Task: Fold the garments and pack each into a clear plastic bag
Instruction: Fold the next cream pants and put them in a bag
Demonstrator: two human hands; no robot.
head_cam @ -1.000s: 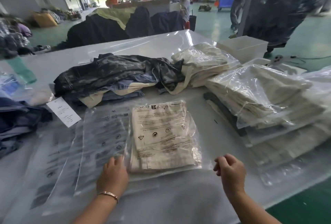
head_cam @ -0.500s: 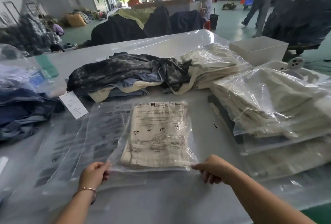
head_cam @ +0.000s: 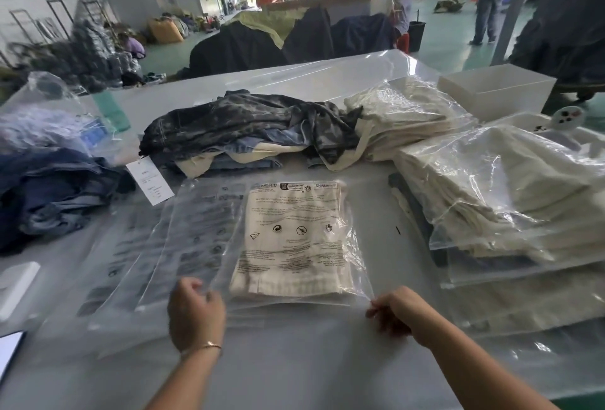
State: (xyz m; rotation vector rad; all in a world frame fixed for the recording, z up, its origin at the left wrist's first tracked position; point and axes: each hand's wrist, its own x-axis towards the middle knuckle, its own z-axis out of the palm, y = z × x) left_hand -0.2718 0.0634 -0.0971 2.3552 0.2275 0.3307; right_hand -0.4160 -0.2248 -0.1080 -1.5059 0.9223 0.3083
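I had both hands at the near edge of the clear plastic bag [head_cam: 296,239], which lay flat on the white table [head_cam: 294,360] with a folded cream garment [head_cam: 291,265] inside it. My left hand [head_cam: 195,314] pinched the bag's near left corner between thumb and curled fingers, a thin bracelet [head_cam: 209,345] showing at that wrist. My right hand [head_cam: 394,311] pinched the near right corner, fingers curled under so that I could not see the fingertips themselves. The bag's near edge ran between the two grips, and the garment sat just beyond that edge, closer to the right hand's corner than to the left; the left part of the bag held no cloth. The printed warning text on the bag faced up, its heading at the far end.

To the left of the bag, partly under it, lay a stack of empty printed bags [head_cam: 157,246]. Beyond it sat a heap of dark camouflage-patterned garments [head_cam: 248,128] over denim and cream pieces, with a white hang tag [head_cam: 149,180] near its left end. On the right rose a stack of bagged cream garments [head_cam: 497,196], and a white box [head_cam: 494,90] stood at the far right. Dark blue denim [head_cam: 52,190] lay bunched at the left.
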